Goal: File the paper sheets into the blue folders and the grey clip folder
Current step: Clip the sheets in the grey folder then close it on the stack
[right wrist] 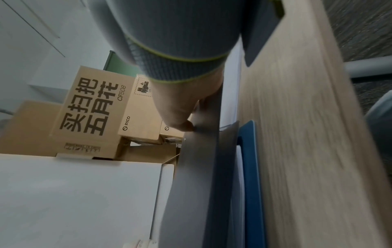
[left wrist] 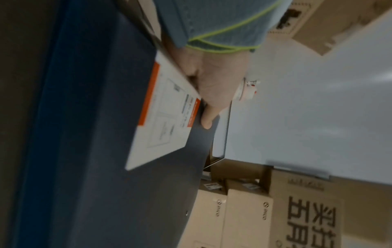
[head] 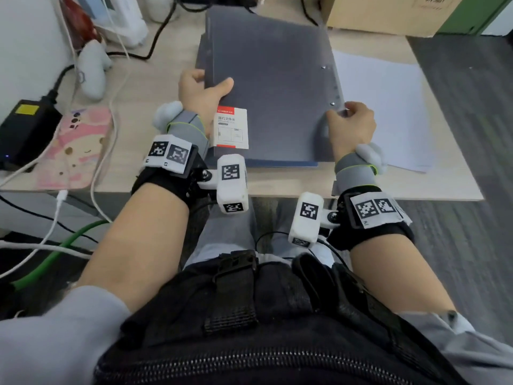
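Note:
A grey clip folder (head: pixel 274 87) with a white and red label (head: pixel 231 127) is held tilted above the desk, over a blue folder (head: pixel 280 163) whose near edge shows beneath it. My left hand (head: pixel 205 90) grips the grey folder's left edge, thumb on top. My right hand (head: pixel 351 120) pinches its right edge near the rivets. In the left wrist view my thumb (left wrist: pixel 208 117) presses the grey cover beside the label (left wrist: pixel 163 115). The right wrist view shows the grey clip folder (right wrist: pixel 197 167) above the blue folder (right wrist: pixel 251 167). White paper sheets (head: pixel 383 107) lie on the desk to the right.
A black power adapter (head: pixel 26 129), a pink mat (head: pixel 77 148) and cables (head: pixel 111 87) crowd the desk's left side. A cardboard box (head: pixel 388 12) stands at the back right. The desk's front edge (head: pixel 277 193) runs just before my wrists.

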Motion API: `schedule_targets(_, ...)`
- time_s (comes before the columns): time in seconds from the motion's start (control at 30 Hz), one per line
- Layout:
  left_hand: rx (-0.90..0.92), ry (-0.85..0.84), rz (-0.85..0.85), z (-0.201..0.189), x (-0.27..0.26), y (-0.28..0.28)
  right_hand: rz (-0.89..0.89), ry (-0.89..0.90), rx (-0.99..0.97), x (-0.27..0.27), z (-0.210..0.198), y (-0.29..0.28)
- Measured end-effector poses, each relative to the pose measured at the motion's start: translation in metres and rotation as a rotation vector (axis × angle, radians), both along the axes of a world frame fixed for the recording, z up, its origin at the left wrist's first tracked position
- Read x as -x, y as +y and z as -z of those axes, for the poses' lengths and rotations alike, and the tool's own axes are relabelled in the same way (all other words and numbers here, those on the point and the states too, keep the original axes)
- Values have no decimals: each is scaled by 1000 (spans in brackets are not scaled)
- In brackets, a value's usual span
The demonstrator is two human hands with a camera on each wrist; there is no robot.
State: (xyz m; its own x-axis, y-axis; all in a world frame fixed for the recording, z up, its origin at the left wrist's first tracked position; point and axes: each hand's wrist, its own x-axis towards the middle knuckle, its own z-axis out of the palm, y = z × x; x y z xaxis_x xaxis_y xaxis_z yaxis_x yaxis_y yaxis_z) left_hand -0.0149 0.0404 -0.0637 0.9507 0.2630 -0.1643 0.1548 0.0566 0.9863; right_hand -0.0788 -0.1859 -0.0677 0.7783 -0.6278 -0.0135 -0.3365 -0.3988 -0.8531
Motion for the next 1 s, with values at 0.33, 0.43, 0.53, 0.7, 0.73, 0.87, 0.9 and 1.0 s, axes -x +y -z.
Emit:
schedule_targets(0.33,-756,78,308,3,-8,-27,85,-46,-118,9,2,-20)
schedule_targets(0.43,-728,120,364,5,-12,-36,68,-167,-199,14,-2,-31)
schedule_targets(0.53,-721,154,380,12,-21,-41,52,-304,-325,20,-13,-44)
schedule_targets(0.7,-725,195,415,22,-42,-42,-116,-516,-878,22,-31,-58)
schedule_targets(0.73,-723,191,441,21,-43,-44,-133,-534,-939,22,-34,-58)
schedule_targets(0.87,-706,148,491,6,-36,-56,-140,-598,-985,20,-36,-53)
schedule_targets(0.9,-704,153,493,-1,-32,-60,-131,-611,-971,19,-37,-51)
schedule_targets(1.0,-655,161,513,-12,-28,-72,-86,-638,-925,14,-45,-44)
